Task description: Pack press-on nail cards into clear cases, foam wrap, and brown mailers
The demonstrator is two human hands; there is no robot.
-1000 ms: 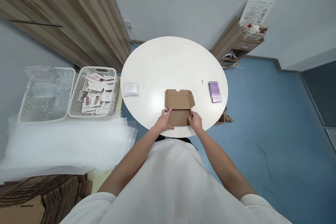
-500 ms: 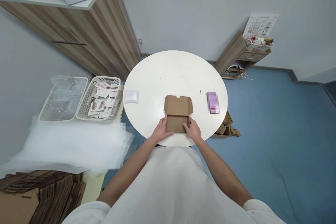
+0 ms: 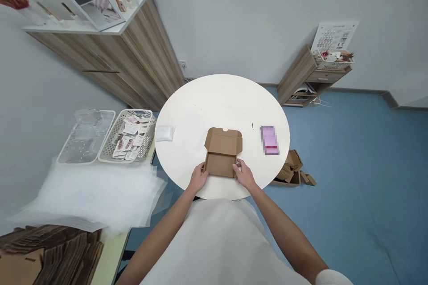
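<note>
A brown cardboard box (image 3: 220, 164) sits on the white round table (image 3: 187, 98), close to its near edge. Its lid is raised and leans away from me, with the side flaps spread, and the inside looks bare. My left hand (image 3: 198, 177) grips the box's left wall near the front corner. On the opposite side my right hand (image 3: 244, 173) pinches the right wall, thumb toward the inside. A white wrapped packet (image 3: 165, 133) lies at the table's left, and a purple, pixelated item (image 3: 269, 140) lies at the right.
To the left stand a basket of printed sachets (image 3: 129, 136), a basket of clear plastic pieces (image 3: 87, 136), white translucent sheets (image 3: 93, 193) and stacked flat cardboard (image 3: 60, 256). A carton of cardboard scraps (image 3: 289, 169) rests on the floor at right. Wooden cabinets stand behind.
My left hand has shifted from the box's front edge to its left wall. The box is turned slightly, its lid still up. The camera view has tilted up a little.
</note>
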